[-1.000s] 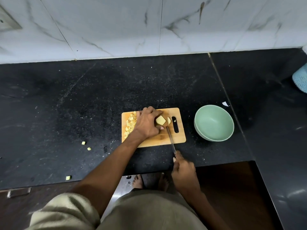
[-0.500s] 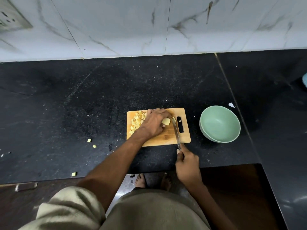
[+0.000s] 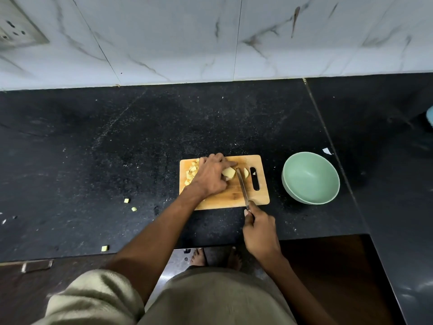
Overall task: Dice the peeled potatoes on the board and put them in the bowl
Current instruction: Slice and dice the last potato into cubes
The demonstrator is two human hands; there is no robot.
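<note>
Dicing step, centre frame: potato piece [image 3: 229, 172] on board [image 3: 234, 198] is pinned under curled left hand [image 3: 212, 177], knife [image 3: 242, 186] gripped by right hand [image 3: 260, 233]; another downward cut is judged due, bowl [image 3: 310, 178] at right unfilled.

We find no legible text, label, brand, number or sign on any surface in the head view; nothing readable to record for this moment
</note>
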